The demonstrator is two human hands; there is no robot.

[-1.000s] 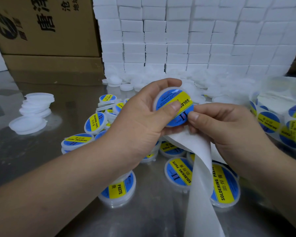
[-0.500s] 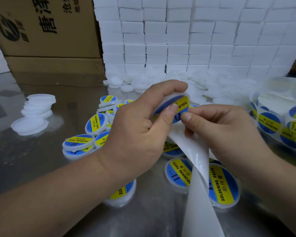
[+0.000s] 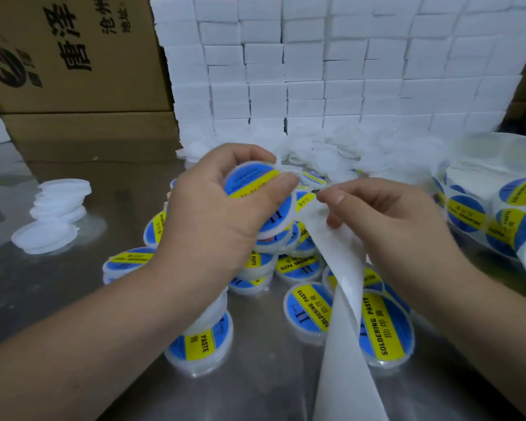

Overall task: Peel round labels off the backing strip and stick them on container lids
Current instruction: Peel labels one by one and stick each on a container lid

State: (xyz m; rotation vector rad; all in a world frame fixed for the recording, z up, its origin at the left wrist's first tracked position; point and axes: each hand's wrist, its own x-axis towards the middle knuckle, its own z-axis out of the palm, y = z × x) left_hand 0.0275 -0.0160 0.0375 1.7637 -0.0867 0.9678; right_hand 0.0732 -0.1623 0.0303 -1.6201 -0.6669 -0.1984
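Head view: the left hand [image 3: 222, 214] grips a labelled lid [image 3: 249, 177], thumb across its blue-and-yellow face, fingers curled over the top rim; just right of it the right hand [image 3: 389, 226] pinches the white backing strip [image 3: 343, 302], which trails down below that wrist; the pinch is blurred, so whether a label sits there I cannot tell; finished lids [image 3: 307, 311] lie heaped under both hands; bare lids [image 3: 58, 205] are stacked well left of the left hand; the label roll [image 3: 468, 214] lies beside the right hand.

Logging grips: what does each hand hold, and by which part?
Left hand grips a labelled lid by its rim, thumb on top; right hand pinches the backing strip near its top.
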